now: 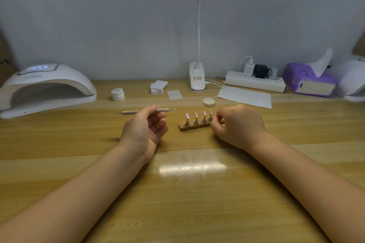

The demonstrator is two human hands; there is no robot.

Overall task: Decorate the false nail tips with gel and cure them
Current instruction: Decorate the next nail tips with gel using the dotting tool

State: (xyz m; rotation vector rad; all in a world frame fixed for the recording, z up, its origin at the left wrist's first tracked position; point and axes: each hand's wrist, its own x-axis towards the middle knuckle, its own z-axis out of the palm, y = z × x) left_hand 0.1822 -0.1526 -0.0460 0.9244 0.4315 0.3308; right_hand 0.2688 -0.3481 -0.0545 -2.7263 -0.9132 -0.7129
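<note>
Head view. Left hand (pixel 145 127) palm-up, fingers curled round a grey dotting tool (pixel 145 112), held level between thumb and fingertips, thin metal tips sticking out past both sides of the hand. Right hand (pixel 238 124) knuckles-up, fingers curled in at the right end of the wooden stand (pixel 194 126); fingertips touching or pinching there, right at the last post, though exactly what sits between them cannot be told. Four pink nail tips (pixel 198 115) upright on small metal posts along the stand, in a row between the two hands, just left of the right fingers and near the tool's right tip, apart from it. Stand resting on the wooden table (pixel 177 193), slightly angled.

Further back: a small white gel jar (pixel 118 94) left of centre, an open white lid (pixel 208 102) just behind the stand. White curing lamp (pixel 44 87) far left, display lit. Stack of white wipes (pixel 158 87) and one loose pad (pixel 174 94) near a clip lamp's base (pixel 197 78). Sheet of paper (pixel 245 96), power strip (pixel 254 83), purple tissue box (pixel 310 79) to the right.
</note>
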